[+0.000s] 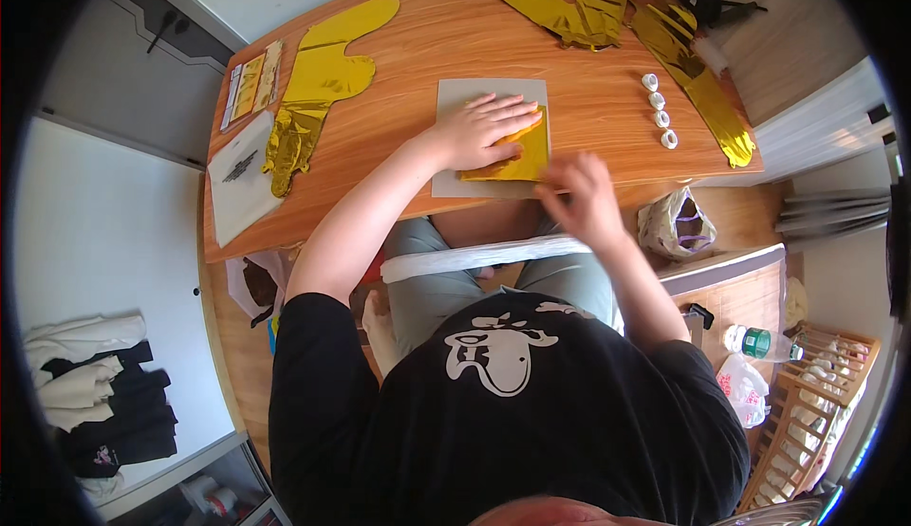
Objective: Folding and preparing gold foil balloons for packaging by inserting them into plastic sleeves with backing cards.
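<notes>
My left hand (482, 132) lies flat with its fingers stretched out, pressing on a folded gold foil balloon (534, 149). The folded foil rests on a grey card (455, 99) near the front edge of the wooden table. Beside the card's lower right corner is my right hand (581, 194), smeared by motion. Its thumb and fingertips are close to the foil's edge, and whether they touch it I cannot tell. Part of the foil is hidden under my left palm.
Flat gold foil balloons lie at the table's left (332, 66), back (569, 9) and right (697, 90). Several small white rolls (657, 101) stand in a row on the right. A clear plastic sheet (242, 180) and a printed packet (251, 87) lie at the left edge.
</notes>
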`<state>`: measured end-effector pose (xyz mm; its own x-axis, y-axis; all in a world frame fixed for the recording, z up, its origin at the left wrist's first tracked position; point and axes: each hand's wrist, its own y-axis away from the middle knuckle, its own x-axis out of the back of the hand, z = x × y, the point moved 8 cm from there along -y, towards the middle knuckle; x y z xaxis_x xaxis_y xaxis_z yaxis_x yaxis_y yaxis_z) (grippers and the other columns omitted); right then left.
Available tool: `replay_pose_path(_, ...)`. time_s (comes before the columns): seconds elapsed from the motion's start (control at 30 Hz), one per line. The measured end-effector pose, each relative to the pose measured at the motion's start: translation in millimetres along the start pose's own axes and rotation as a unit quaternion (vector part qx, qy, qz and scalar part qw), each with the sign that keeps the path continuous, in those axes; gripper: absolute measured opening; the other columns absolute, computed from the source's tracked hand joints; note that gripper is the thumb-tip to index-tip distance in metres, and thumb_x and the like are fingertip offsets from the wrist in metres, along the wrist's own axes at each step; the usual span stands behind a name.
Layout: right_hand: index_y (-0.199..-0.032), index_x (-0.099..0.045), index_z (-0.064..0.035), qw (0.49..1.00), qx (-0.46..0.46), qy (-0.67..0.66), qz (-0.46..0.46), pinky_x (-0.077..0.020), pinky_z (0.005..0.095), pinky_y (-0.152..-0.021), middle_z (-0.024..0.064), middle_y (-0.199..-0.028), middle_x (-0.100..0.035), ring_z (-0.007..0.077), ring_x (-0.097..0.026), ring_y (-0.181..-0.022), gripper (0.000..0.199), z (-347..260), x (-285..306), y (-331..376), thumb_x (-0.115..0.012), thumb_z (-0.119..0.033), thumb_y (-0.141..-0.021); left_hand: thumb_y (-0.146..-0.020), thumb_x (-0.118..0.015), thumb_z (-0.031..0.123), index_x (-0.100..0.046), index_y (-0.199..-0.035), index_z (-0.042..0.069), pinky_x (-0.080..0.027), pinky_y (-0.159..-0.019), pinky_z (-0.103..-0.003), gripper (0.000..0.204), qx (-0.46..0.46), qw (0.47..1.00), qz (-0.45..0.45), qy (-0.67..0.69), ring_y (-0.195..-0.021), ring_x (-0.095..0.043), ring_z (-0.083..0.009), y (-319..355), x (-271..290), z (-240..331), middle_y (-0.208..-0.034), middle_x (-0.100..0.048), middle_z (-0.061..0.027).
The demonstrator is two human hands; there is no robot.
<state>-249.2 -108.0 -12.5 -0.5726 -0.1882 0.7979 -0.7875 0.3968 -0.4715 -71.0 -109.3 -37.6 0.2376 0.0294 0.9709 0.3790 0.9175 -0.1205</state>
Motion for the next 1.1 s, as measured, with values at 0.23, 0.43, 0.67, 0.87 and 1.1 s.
replay_pose_path(0.23,-0.137,-0.060,-0.0067,0.997,0.052,0.050,-0.001,-0.0414,0.0432,-0.106,0.0097,-0.140,-0.058,0.0269,-0.055,-0.127,0.054,-79.0,-36.0,13.9,-0.073,-0.026,-0.089,-0.106,-0.047,0.044,-0.036,-0.160,0.023,-0.017,-0.128,-0.048,0.060,0.010,0.999,-0.002,0.031,-0.155,-0.027,-0.0233,-0.8,-0.2,-1.8,-0.167,-0.032,-0.0007)
replay_pose_path(0.43,-0.148,-0.051,-0.0085,0.991,0.011,0.126,-0.044,-0.0284,0.0486,-0.116,0.0076,-0.150,-0.049,0.0240,-0.045,-0.139,0.066,-81.2,-54.8,16.0,-0.066,-0.043,-0.094,-0.103,-0.046,0.055,-0.035,-0.160,0.024,-0.017,-0.128,-0.047,0.066,0.008,1.000,0.018,0.013,-0.155,-0.027,-0.0217,0.0,-4.6,-3.3,-0.167,-0.032,-0.0003)
replay_pose_path(0.67,-0.150,-0.050,-0.0133,0.979,-0.042,0.196,-0.026,-0.0230,0.0533,-0.116,0.0059,-0.147,-0.050,0.0230,-0.043,-0.140,0.071,-91.0,-62.8,11.9,-0.059,-0.057,-0.095,-0.099,-0.049,0.064,-0.034,-0.161,0.021,-0.017,-0.128,-0.048,0.077,0.002,1.000,0.024,-0.015,-0.155,-0.026,-0.0250,2.2,-2.5,0.5,-0.168,-0.031,-0.0023)
replay_pose_path(0.87,-0.148,-0.051,-0.0134,0.969,-0.062,0.236,-0.023,-0.0256,0.0528,-0.113,0.0054,-0.147,-0.050,0.0292,-0.043,-0.136,0.071,-95.9,-69.8,6.3,-0.057,-0.060,-0.095,-0.097,-0.044,0.073,-0.033,-0.161,0.021,-0.017,-0.127,-0.049,0.084,-0.001,0.999,0.026,-0.024,-0.156,-0.025,-0.0244,2.0,-6.5,-1.5,-0.168,-0.030,-0.0031)
replay_pose_path(1.1,-0.145,-0.054,-0.0159,0.964,-0.053,0.261,-0.016,-0.0317,0.0522,-0.108,0.0052,-0.144,-0.051,0.0319,-0.047,-0.128,0.071,-97.7,-75.3,-1.2,-0.058,-0.063,-0.093,-0.096,-0.047,0.072,-0.032,-0.161,0.022,-0.017,-0.128,-0.049,0.084,-0.002,1.000,0.023,-0.022,-0.156,-0.025,-0.0262,2.4,-4.2,1.0,-0.168,-0.030,-0.0026)
